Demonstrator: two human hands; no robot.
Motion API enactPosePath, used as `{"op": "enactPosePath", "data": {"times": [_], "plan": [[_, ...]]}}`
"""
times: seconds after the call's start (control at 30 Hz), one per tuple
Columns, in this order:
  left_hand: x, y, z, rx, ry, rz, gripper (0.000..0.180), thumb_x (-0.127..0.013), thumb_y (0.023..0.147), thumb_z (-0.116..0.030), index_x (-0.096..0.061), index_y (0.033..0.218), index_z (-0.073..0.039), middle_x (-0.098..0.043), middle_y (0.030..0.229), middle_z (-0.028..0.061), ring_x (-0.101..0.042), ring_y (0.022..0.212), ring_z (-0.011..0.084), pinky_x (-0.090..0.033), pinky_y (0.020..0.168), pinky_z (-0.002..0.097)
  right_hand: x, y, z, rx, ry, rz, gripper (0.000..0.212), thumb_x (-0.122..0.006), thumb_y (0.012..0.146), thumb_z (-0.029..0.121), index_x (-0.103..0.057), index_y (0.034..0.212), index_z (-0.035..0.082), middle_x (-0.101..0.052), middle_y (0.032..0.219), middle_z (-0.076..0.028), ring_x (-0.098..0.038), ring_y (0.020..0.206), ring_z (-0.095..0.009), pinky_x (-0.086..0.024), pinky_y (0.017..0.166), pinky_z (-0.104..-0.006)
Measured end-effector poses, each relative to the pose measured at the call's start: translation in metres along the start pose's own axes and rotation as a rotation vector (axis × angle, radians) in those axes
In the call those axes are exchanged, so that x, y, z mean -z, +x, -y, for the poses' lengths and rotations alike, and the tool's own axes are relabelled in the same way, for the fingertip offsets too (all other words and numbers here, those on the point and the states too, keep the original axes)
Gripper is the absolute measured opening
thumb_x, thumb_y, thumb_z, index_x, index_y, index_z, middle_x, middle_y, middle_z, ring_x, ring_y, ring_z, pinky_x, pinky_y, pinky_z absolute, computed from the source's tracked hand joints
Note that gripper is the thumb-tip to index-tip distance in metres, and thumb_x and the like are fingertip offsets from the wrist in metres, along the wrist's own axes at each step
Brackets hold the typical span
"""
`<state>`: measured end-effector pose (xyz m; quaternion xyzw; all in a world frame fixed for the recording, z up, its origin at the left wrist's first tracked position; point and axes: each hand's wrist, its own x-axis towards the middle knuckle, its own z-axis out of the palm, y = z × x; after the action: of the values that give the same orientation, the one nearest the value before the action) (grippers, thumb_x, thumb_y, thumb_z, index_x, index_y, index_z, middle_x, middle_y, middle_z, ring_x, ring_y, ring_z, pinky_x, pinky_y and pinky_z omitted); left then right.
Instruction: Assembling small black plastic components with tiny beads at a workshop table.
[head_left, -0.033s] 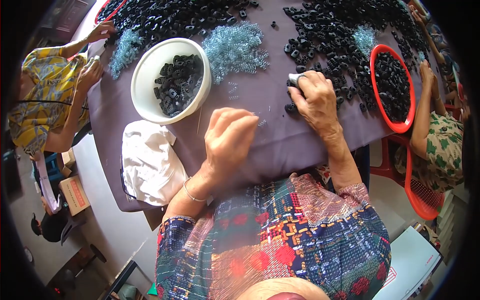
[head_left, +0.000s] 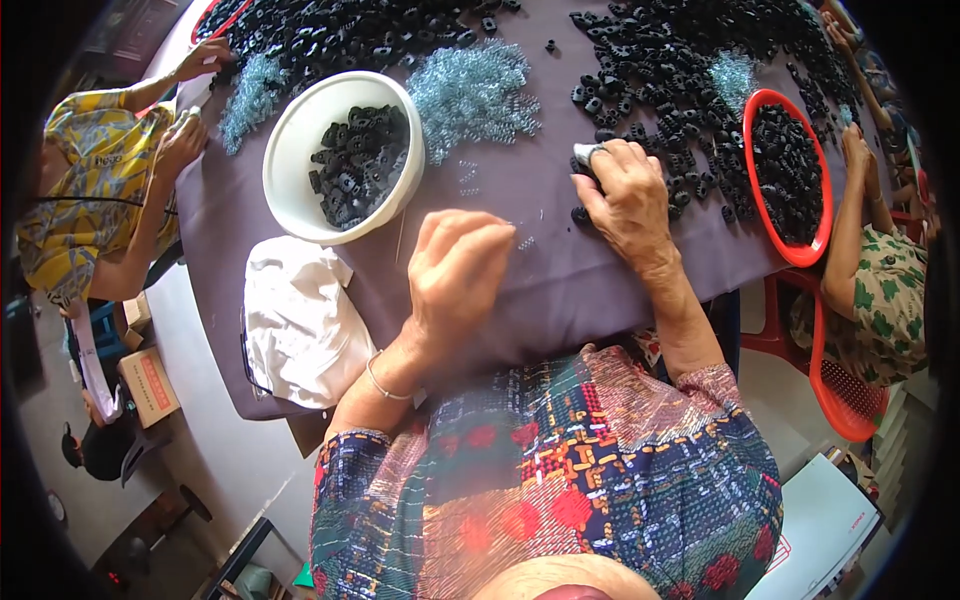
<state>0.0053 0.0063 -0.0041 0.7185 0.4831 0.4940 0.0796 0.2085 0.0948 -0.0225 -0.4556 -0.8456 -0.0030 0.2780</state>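
My left hand (head_left: pixel 458 268) is raised over the near part of the table, its fingers curled together in a pinch. A few tiny coil springs (head_left: pixel 527 243) lie just beside its fingertips; what the fingers hold, if anything, is too small to make out. Farther right, my right hand (head_left: pixel 630 195) rests at the near edge of a heap of small black plastic parts (head_left: pixel 690 120). Its fingers are bent, with a white wrapping (head_left: pixel 584 153) on one of them. Whatever is under the fingertips is hidden. A loose black part (head_left: pixel 580 215) sits below the thumb.
A white bowl (head_left: pixel 285 195) of black parts stands left of a pile of clear bluish springs (head_left: pixel 470 95). Crumpled white cloth (head_left: pixel 300 320) lies at the near left edge. A red-rimmed basket (head_left: pixel 826 200) of black parts is at right. Other people work at both sides.
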Motion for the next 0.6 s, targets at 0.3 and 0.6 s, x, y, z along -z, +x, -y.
{"op": "enactPosePath", "data": {"times": [0.3, 0.6], "plan": [[0.004, -0.001, 0.004, 0.405, -0.191, 0.022, 0.016, -0.071, 0.075, 0.005, -0.068, 0.090, -0.002, -0.067, 0.090, 0.0100, -0.065, 0.083, 0.0223, -0.052, 0.073, 0.0304, -0.011, 0.000, 0.009, -0.009, -0.030, -0.037, 0.029, -0.075, 0.066, 0.017, -0.062, 0.091, 0.011, -0.057, 0.093, -0.002, -0.055, 0.091, -0.021, -0.040, 0.075, -0.0380], [0.000, -0.004, -0.002, 0.506, -0.313, 0.060, 0.018, -0.071, 0.077, 0.002, -0.068, 0.095, -0.001, -0.066, 0.091, 0.0089, -0.065, 0.085, 0.0176, -0.052, 0.074, 0.0282, -0.001, -0.001, 0.011, -0.017, 0.440, -0.237, 0.023, -0.071, 0.068, 0.000, -0.063, 0.090, 0.004, -0.061, 0.083, -0.009, -0.059, 0.077, -0.027, -0.045, 0.070, -0.0378]]}}
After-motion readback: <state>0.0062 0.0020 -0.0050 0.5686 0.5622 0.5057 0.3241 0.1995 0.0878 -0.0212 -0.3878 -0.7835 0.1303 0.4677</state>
